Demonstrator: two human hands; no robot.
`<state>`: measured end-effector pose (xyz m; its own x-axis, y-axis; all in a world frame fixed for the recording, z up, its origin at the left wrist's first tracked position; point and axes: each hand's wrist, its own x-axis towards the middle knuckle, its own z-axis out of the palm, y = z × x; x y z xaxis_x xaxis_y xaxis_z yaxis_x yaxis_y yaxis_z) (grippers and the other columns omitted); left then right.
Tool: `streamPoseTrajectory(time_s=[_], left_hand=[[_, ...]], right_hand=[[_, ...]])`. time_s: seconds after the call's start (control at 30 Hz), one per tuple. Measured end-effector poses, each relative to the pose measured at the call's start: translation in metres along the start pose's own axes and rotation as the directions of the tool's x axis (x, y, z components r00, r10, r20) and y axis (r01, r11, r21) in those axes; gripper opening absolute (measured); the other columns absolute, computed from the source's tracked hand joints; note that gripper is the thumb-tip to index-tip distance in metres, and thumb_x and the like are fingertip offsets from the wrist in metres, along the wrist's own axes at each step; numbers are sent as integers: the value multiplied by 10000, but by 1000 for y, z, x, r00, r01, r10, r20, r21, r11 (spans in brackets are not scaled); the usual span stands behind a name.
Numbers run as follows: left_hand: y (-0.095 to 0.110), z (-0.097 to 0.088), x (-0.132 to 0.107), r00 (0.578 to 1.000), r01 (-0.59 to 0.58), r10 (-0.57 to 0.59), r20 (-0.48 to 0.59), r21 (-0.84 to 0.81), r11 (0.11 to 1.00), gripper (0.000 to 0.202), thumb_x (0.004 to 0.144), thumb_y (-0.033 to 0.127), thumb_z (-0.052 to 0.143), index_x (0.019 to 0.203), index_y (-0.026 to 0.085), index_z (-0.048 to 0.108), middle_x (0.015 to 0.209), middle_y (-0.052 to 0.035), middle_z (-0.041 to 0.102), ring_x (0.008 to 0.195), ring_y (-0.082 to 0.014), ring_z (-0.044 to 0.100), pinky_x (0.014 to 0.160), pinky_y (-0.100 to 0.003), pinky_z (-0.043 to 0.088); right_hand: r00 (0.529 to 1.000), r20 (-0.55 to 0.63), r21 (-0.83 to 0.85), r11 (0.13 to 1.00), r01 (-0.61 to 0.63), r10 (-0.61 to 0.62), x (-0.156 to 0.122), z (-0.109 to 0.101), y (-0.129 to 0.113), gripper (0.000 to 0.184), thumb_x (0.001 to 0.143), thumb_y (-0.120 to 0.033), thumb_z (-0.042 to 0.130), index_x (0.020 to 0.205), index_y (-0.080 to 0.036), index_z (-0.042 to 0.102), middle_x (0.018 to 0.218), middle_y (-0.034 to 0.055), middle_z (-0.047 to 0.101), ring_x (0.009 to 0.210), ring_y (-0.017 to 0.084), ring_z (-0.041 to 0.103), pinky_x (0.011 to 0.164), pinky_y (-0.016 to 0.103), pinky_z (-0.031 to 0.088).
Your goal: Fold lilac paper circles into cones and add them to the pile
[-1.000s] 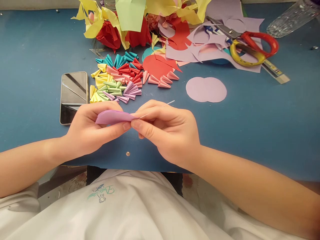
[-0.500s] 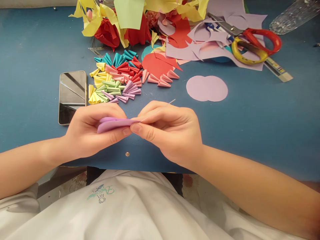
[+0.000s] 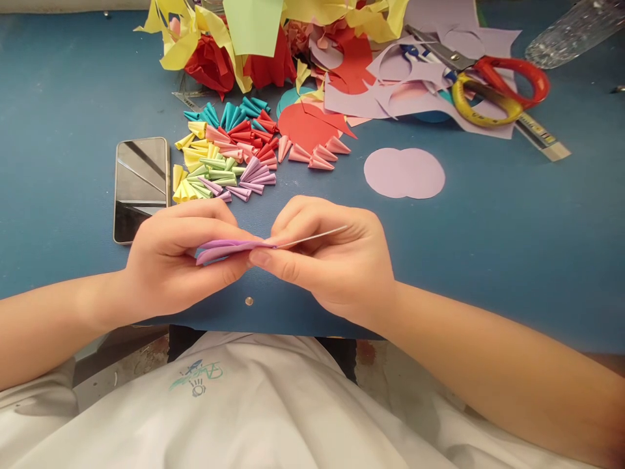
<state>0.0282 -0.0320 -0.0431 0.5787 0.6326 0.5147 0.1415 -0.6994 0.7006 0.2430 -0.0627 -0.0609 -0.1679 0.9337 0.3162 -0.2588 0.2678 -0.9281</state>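
Observation:
My left hand point(image 3: 178, 260) is closed around a folded or curled piece of purple paper point(image 3: 219, 252), whose loose layers stand apart toward the palm. Against the paper's narrow right end, the thumb and fingers of my right hand point(image 3: 336, 260) are pinched together. From that end a thin pale stick point(image 3: 317, 235) sticks out to the right, across my right fingers. The fingertips of both hands nearly meet. Beyond my right hand, a lilac paper piece point(image 3: 404, 172) shaped like two overlapping circles lies flat on the blue table point(image 3: 512, 241).
Several small coloured paper cones point(image 3: 224, 153) lie ahead of my hands. A phone point(image 3: 141, 189) rests at the left. Scissors point(image 3: 488, 85) lie on lilac paper scraps point(image 3: 356, 98), beside a cutter point(image 3: 544, 137). Crumpled yellow and red paper point(image 3: 209, 65) and a clear bottle point(image 3: 571, 32) are farther back.
The thin stick has swung lower and shows along more of its length. The purple paper has turned slightly in my fingers, and both hands have shifted only a little.

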Motion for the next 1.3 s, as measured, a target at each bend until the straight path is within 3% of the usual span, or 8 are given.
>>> streamPoseTrajectory(time_s=[0.23, 0.37, 0.63, 1.03, 1.17, 1.3], left_hand=[[7, 1, 3, 992, 121, -122, -22, -48, 991, 162, 895, 90, 791, 932, 248, 799, 797, 2, 710, 657, -131, 632, 598, -278, 510], [8, 1, 6, 977, 207, -212, -33, -100, 973, 155, 929, 143, 786, 926, 292, 825, 757, -1, 707, 659, -153, 622, 619, -308, 513], [6, 1, 8, 992, 128, -129, -1, -68, 989, 198, 888, 72, 787, 937, 264, 804, 773, -3, 738, 658, -140, 645, 586, -291, 520], [4, -1, 9, 998, 21, -22, 55, 19, 1000, 174, 885, 60, 779, 960, 210, 737, 847, -20, 750, 712, -125, 671, 624, -255, 554], [2, -2, 8, 998, 44, -43, 51, -21, 999, 193, 870, 47, 789, 958, 216, 757, 833, -16, 741, 698, -125, 661, 612, -260, 542], [0, -2, 6, 995, 94, -93, 20, -105, 990, 227, 878, 55, 806, 1003, 243, 820, 798, -1, 714, 675, -132, 627, 599, -278, 526]], right_hand=[[999, 16, -79, 996, 51, -50, 1, -1, 1, 137, 840, -160, 916, 839, -233, 800, 807, -17, 719, 701, 116, 632, 579, 277, 520], [993, 82, -129, 987, 94, -84, 1, -5, 2, 136, 934, -154, 784, 964, -267, 854, 924, 16, 755, 775, 140, 691, 618, 294, 577], [985, 66, -274, 946, 174, -162, 2, -4, -1, 169, 884, -100, 742, 838, -254, 794, 825, 7, 732, 705, 134, 648, 572, 284, 534], [988, 2, -234, 960, 152, -156, 2, 4, 3, 192, 809, -100, 746, 729, -231, 631, 710, -21, 627, 638, 123, 552, 534, 274, 453], [983, 27, -243, 952, 184, -183, 3, 2, 2, 162, 818, -104, 748, 754, -226, 664, 723, -14, 634, 645, 124, 554, 545, 282, 463], [987, 83, -273, 950, 153, -135, 3, -5, -1, 79, 902, -176, 756, 907, -247, 789, 882, 23, 713, 700, 137, 617, 543, 290, 516]])
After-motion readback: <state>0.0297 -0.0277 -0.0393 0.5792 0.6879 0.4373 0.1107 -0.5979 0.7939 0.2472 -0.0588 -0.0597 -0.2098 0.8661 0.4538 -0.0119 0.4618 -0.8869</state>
